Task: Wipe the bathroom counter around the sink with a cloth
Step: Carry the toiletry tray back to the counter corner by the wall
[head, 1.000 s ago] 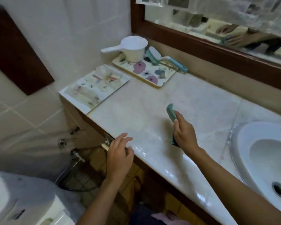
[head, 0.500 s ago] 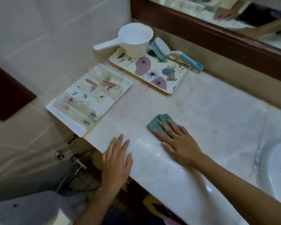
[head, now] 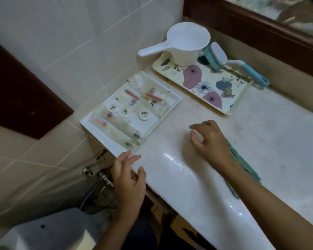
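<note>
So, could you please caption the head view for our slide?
Right hand hovers open over the counter, teal cloth beside the forearm; left hand at the edge.

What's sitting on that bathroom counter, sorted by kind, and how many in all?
Trays: 2, the floral tray and the white tray
Water scoops: 1, the white scoop
Brushes: 1, the scrub brush
Cloths: 1, the green cloth
Total: 5, leaving out the small toiletries in the white tray.

Teal cloth (head: 242, 165); pale marbled counter (head: 271, 134); cream tray (head: 202, 83) with purple-blue flowers; white scoop (head: 184, 44); teal-bristled brush (head: 217, 55).
</note>
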